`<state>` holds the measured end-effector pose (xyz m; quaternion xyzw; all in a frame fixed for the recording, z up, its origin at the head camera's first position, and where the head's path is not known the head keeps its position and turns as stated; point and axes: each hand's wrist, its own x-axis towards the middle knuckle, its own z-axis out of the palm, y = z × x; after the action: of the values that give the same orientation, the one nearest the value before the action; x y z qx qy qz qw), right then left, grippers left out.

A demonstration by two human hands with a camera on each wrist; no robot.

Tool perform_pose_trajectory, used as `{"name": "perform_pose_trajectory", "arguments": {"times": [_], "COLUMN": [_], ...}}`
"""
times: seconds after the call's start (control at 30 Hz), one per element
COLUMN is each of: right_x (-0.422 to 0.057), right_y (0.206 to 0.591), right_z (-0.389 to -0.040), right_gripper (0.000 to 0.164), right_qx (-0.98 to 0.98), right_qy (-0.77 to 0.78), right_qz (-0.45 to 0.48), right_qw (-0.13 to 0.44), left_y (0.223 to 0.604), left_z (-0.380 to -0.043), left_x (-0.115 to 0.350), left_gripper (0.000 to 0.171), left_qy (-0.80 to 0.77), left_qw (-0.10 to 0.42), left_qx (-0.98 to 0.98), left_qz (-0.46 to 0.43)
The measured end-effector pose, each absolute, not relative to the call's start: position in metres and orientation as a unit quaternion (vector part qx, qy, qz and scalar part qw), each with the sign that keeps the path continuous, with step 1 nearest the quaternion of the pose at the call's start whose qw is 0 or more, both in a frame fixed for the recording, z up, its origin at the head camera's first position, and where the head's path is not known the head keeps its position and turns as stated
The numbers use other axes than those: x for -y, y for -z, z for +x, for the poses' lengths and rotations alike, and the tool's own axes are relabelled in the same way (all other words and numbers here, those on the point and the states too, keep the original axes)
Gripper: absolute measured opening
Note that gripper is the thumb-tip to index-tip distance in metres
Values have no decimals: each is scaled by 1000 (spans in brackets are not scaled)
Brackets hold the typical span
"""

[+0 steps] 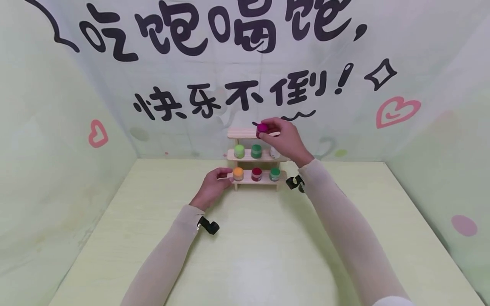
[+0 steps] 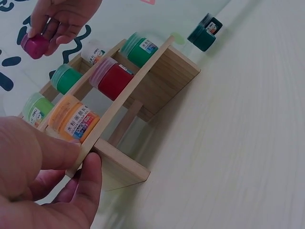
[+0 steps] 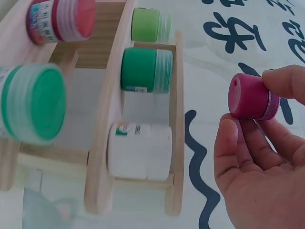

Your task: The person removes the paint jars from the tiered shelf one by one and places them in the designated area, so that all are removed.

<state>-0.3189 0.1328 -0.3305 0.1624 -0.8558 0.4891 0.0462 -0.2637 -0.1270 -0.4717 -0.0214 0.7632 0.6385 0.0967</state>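
Observation:
My right hand (image 1: 285,138) pinches a small magenta paint jar (image 3: 252,97) between thumb and fingers, over the top tier of a three-tier wooden rack (image 1: 254,180). In the left wrist view, my left hand (image 2: 47,176) grips the end of the rack's lowest tier between thumb and fingers. That tier bears an orange jar (image 2: 74,118), a dark red jar (image 2: 112,78) and a green jar (image 2: 139,49). On the middle tier stand a light green jar (image 3: 145,25), a green jar (image 3: 140,70) and a white jar (image 3: 139,151), which my right hand partly hides in the head view.
The rack stands on a pale table (image 1: 260,246), close to the back wall cloth with black lettering. To its right, a dark green jar (image 2: 202,39) is on the table, mostly hidden behind my right wrist in the head view. Printed cloth (image 1: 440,127) flanks the table.

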Motion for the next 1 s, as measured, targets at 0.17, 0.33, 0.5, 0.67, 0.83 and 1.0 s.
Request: {"name": "perform_pose_trajectory", "arguments": {"times": [0.17,0.33,0.5,0.67,0.83,1.0], "right_x": [-146,-158,-171,-183,-196,-208], "right_y": [333,333,339,350,360,366], "right_z": [-312,-305,-297,-289,-280,-270], "right_gripper": [45,47,46,48,48,47], "right_qx": [857,853,856,862,869,870], "right_qy": [-489,-494,-491,-484,-471,-466], "right_qz": [159,160,153,142,139,148], "right_qw": [50,56,61,59,63,59], "left_y": [472,470,468,469,471,472], "left_z": [-265,-267,-268,-267,-265,-266], "left_x": [128,129,129,128,127,126], "left_gripper": [41,43,42,42,43,41], "left_qy": [-637,-640,-639,-637,-624,-641], "left_qw": [101,99,94,99,99,96], "left_qx": [-764,-762,-763,-764,-775,-761], "left_qz": [-26,-24,-20,-28,-30,-29]}}
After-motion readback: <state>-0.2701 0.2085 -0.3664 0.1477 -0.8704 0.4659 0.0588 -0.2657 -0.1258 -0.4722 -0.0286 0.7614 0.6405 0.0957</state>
